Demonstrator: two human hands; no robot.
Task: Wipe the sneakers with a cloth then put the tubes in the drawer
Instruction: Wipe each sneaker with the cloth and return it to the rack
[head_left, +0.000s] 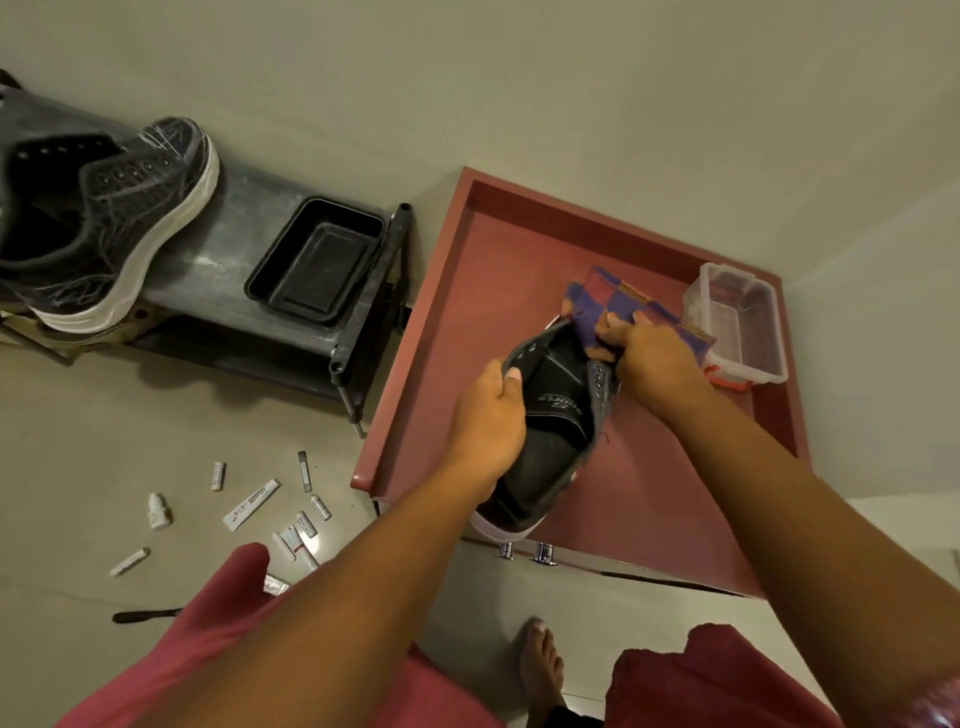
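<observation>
My left hand grips the near side of the dark sneaker, fingers curled over its collar with the thumb tip lying on the inner edge of the opening. My right hand pinches the blue and orange checked cloth, fingers bunched tight round a fold of it and pressed against the far side of the shoe near the eyelets. I hold the sneaker tilted above the open reddish drawer; on its insole I can read a white "S" and a word that looks like "sports", upside down from here. A clear plastic box sits in the drawer's far right corner. The second sneaker rests on a dark rack beside a black tray. The tubes lie scattered on the floor at left; their print is too small to read.
</observation>
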